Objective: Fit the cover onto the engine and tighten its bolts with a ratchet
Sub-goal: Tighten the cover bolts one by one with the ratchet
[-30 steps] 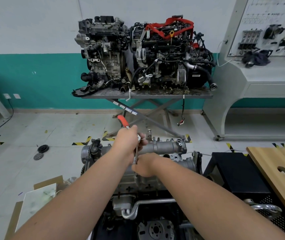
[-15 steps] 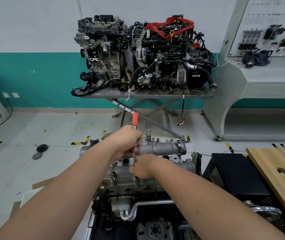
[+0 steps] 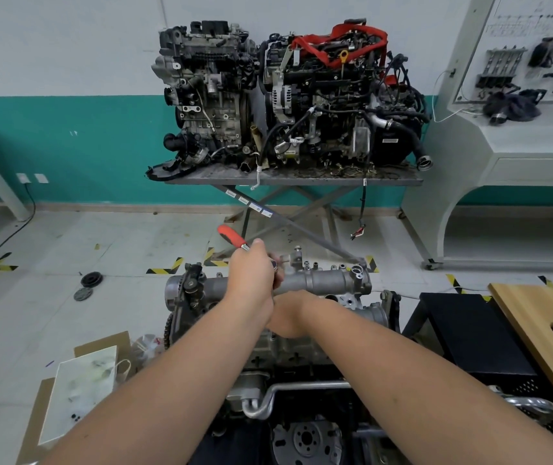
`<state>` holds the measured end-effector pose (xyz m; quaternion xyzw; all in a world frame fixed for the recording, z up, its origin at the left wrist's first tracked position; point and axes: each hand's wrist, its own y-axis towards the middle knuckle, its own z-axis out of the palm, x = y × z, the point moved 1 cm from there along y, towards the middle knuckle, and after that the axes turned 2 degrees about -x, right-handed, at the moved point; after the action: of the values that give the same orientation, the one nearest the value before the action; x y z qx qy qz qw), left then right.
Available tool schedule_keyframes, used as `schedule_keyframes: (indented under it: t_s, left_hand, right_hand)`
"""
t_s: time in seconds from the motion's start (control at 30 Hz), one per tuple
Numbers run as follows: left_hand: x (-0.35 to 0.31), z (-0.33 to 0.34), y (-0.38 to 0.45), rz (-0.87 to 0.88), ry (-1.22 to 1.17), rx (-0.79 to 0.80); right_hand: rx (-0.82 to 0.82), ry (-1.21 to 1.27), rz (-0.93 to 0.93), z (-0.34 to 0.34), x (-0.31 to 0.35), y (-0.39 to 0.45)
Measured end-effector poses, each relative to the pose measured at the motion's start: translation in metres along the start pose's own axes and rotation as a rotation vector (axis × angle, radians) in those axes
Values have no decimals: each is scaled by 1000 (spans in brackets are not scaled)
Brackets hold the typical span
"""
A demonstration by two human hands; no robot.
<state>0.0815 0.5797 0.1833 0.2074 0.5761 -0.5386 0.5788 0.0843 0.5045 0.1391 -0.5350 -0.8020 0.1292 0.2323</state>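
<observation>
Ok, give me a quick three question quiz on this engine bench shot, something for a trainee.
1. True or false: the left hand grips the ratchet.
2. The ratchet's handle is A) red, B) blue, C) yellow?
3. Fill in: the right hand sits against the engine, just ____ the left hand.

Key: 1 true; 2 A; 3 below. Whether the right hand's fingers hold anything cannot be seen.
</observation>
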Motion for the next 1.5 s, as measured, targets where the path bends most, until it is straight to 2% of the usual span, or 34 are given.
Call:
schedule_keyframes:
  t_s: [0.1,0.27,0.43,0.5,0.6,0.73,0.97,1.37,1.43,1.5]
  left_hand:
    - [1,-2,-3,39,75,17]
    - [-7,-7,7,18,351,193]
    - [-13,-10,9,25,387,279]
    - [-12,-14,7,23,342,347]
    - [-9,-21,4,-31,103,421]
    - [-4,-24,0,-65,-174,376]
    - [0,-24,-6,-95,-376,381]
    - [5,-29,-2,-117,-455,434]
    - [4,-30,-4,-105,-412,442]
    - [-1,-28,-7,-66,-253,450]
  right_hand:
    - [-38,9,20,2,-1,1]
    - [20,7,59,0,-1,-2]
    - [45,-22,66,-5,2,-6]
    - [50,-11,62,-5,3,-7]
    - [41,-18,55,-4,3,-6]
    - [36,-68,50,-3,5,-4]
    - [-9,-89,32,1,2,2]
    - [-35,-49,48,7,0,6]
    - [-27,-41,53,7,-1,7]
    - [-12,-31,51,8,-2,6]
